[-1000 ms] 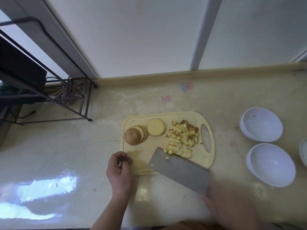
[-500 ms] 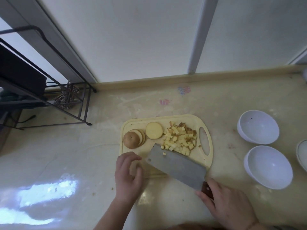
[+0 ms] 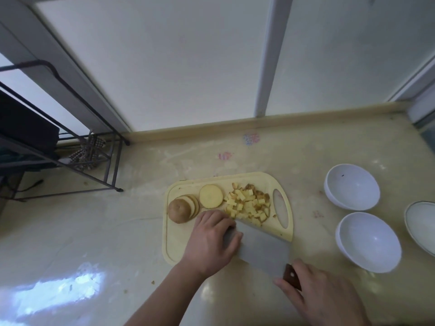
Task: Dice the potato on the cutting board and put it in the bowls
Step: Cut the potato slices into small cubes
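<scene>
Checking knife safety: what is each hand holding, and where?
Right hand grips the cleaver by its wooden handle. Left hand rests on the blade, gripping nothing.

At centre frame a pale yellow cutting board (image 3: pixel 171 243) carries a potato end with stacked slices (image 3: pixel 181 209), one flat round slice (image 3: pixel 211 196) and a heap of diced potato (image 3: pixel 248 204). The left hand (image 3: pixel 211 241) rests on a cleaver blade (image 3: pixel 261 248); the right hand (image 3: pixel 322 300) grips its wooden handle. Two white bowls (image 3: pixel 352 187) (image 3: pixel 368 242) sit at right.
</scene>
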Motion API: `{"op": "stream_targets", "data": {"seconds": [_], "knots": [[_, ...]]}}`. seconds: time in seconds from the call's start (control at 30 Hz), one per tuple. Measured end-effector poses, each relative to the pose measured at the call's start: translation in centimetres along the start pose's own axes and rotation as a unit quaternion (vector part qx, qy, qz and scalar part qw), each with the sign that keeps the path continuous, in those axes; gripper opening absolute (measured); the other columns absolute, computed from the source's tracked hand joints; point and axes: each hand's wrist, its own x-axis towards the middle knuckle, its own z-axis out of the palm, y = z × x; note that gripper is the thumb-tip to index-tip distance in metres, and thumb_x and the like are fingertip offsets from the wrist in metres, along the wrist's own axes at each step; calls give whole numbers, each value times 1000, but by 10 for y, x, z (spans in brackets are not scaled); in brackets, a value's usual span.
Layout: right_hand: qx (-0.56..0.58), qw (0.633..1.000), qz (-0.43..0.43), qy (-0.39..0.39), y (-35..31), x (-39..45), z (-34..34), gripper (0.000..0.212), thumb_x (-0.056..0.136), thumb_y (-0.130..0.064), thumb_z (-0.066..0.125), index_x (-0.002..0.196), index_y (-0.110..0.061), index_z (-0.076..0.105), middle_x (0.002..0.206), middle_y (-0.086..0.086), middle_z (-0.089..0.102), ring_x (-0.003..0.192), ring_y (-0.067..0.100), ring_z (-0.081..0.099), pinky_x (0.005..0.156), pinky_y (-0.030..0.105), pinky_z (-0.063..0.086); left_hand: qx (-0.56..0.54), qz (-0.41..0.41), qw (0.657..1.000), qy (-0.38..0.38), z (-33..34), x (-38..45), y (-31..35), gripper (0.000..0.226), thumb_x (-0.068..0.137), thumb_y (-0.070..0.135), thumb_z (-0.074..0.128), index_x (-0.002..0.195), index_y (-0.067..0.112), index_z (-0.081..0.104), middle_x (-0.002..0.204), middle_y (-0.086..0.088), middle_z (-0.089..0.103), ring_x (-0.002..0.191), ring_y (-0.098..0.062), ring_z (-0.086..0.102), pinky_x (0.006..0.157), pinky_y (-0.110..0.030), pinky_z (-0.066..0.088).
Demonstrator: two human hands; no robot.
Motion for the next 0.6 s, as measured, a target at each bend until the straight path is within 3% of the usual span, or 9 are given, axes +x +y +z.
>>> {"op": "stream_targets", "data": {"seconds": [0.17,0.3,0.37,0.43,0.47,0.5,0.53,0.6], "knots": [[-1,1000,-3,-7,0,-1,-2,78,97,-73,9,69,-25,65,40,-6,56,26,13,50,34,23,16,4,16,998,-60,-7,12,-2,51,94,55,49,122,16,68,123,2,63,115,-15,54,103,-33,44],[6,1000,-9,-21,10,-6,-4,76,96,-74,11,64,-25,59,38,-3,52,25,12,48,32,23,16,-58,26,998,2,-21,26,-13,35,94,42,56,111,16,73,115,3,68,111,-11,57,94,-29,49],[35,996,19,-77,13,-7,-13,74,94,-78,9,64,-28,54,38,-5,52,26,8,47,33,19,15,-26,12,998,57,-30,40,-29,26,89,29,64,109,16,74,114,0,69,110,-15,58,88,-28,52],[52,982,63,-169,16,-6,-26,71,79,-90,-6,77,-38,42,54,-12,59,40,0,53,36,19,30,54,-28,998,-12,-40,55,-45,47,83,31,65,129,19,64,134,-2,60,125,-24,50,102,-42,47],[43,987,49,-150,17,-8,-24,77,63,-94,-18,84,-42,35,69,-17,61,55,-1,58,47,20,46,94,-48,991,-83,-44,60,-51,60,84,36,65,141,23,53,145,0,49,134,-26,41,112,-44,36],[40,982,57,-177,17,-9,-24,87,48,-93,-26,89,-44,32,81,-20,61,70,-2,59,65,19,54,131,-55,980,-142,-47,65,-54,70,84,41,65,149,26,42,152,3,40,140,-25,33,116,-43,26],[52,971,85,-218,17,-4,-28,94,41,-92,-26,95,-46,35,91,-22,59,82,-3,60,80,17,53,163,-45,969,-179,-48,69,-56,76,85,45,65,152,29,35,155,5,35,142,-23,30,116,-43,21],[104,935,151,-305,22,4,-26,92,52,-93,-4,112,-43,45,107,-21,58,108,-1,61,93,15,44,196,-11,962,-190,-48,75,-57,76,86,52,63,153,30,33,154,5,35,139,-21,33,115,-43,19]]}}
